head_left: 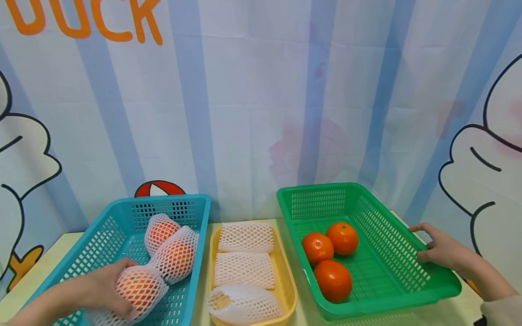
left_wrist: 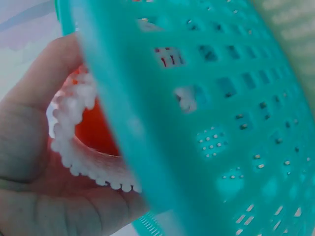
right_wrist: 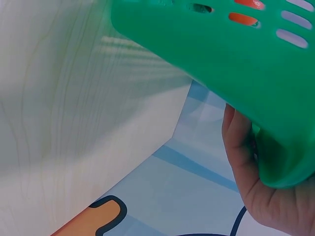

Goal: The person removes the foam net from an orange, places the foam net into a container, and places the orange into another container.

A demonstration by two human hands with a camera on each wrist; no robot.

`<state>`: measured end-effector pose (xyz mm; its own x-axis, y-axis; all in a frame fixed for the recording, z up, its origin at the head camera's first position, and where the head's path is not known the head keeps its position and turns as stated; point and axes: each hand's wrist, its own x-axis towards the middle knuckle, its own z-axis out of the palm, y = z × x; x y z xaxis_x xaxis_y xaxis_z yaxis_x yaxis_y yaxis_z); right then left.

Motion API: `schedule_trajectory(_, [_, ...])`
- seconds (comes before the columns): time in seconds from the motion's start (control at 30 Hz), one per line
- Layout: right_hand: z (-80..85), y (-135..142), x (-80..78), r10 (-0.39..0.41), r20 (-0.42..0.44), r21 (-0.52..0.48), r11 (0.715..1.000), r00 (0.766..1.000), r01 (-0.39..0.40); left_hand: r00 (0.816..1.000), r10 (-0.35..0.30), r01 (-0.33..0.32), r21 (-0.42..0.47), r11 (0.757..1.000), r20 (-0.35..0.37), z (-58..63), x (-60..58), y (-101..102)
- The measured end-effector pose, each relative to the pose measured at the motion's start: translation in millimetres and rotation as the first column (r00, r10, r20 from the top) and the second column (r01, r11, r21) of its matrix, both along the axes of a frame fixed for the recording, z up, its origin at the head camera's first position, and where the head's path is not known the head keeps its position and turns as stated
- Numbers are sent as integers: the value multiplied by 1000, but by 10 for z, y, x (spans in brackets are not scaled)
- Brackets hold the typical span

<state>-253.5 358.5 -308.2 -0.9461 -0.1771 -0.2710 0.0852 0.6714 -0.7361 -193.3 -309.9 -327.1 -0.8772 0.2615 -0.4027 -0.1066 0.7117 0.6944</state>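
Your left hand (head_left: 107, 285) curls around a netted orange (head_left: 140, 286) in the blue basket (head_left: 98, 240); your right hand (head_left: 442, 250) grips the green basket's (head_left: 391, 246) rim.

Big orange letters (head_left: 83, 20) are showing on the striped backdrop (head_left: 253, 113) at its top left corner, reading "DUCK", though the first letter is being cut off by the edge.

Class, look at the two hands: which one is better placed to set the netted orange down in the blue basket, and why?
The left hand. It already grips the netted orange inside the blue basket. The right hand holds the green basket by its rim, far across the table.
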Motion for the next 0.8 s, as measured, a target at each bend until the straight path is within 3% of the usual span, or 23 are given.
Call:
schedule_trajectory(0.17, [0,-8,1,-9,-8,5,1000,1000,9,999,5,-6,-25,1000,-40,197,99,65])
schedule_trajectory(0.4, [2,-19,-3,-10,-14,4,1000,1000,10,995,-8,4,-43,999,-96,253,95,12])
schedule_trajectory(0.8, [4,-1,16,4,-3,-28,1000,1000,-4,993,13,-21,-67,998,-119,363,112,-2])
